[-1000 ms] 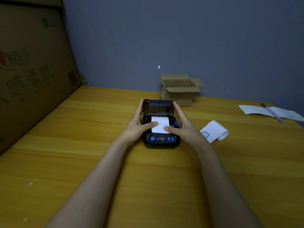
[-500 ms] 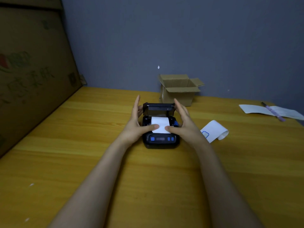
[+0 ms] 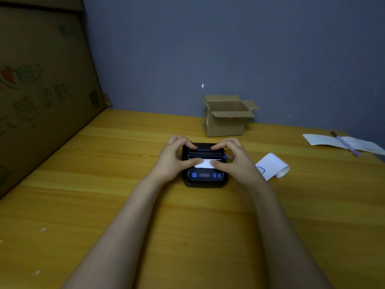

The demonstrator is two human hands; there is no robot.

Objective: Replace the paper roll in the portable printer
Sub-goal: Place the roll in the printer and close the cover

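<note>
Printer (image 3: 205, 176) sits mid-table, nearer the far edge than the near one, on the wooden table (image 3: 104, 205). Small black plastic box, rounded corners, blue buttons on the front panel. The lid (image 3: 203, 150) is tipped down over the paper bay, not fully shut; a roller bar shows along its edge.

Left hand (image 3: 173, 161): fingers curled over the lid's left top, thumb pressing the paper tab (image 3: 205, 163) flat on the body. Right hand (image 3: 234, 160): same on the right side, fingers curled on the lid, thumb on the paper's right end. Both hands clamp lid and paper together, not wrapped round the printer.

Handling, by judgement: printer looks light and rigid, hard smooth plastic, could slide on the table when the lid is pushed, so press down rather than forward. Lid likely clicks shut; even pressure at both ends, where the fingers are. Paper is thin, soft, creases easily; keep the tab straight and sticking out of the slot or it jams.

Off to the right, near the printer: a loose curled paper strip (image 3: 273, 166), white with a small blue mark. Open cardboard box (image 3: 227, 115) at the far edge by the wall. Sheets and a pen (image 3: 345, 143) at the far right corner. Big cardboard panel (image 3: 41, 90) along the left edge. Table is glossy yellow wood grain.
</note>
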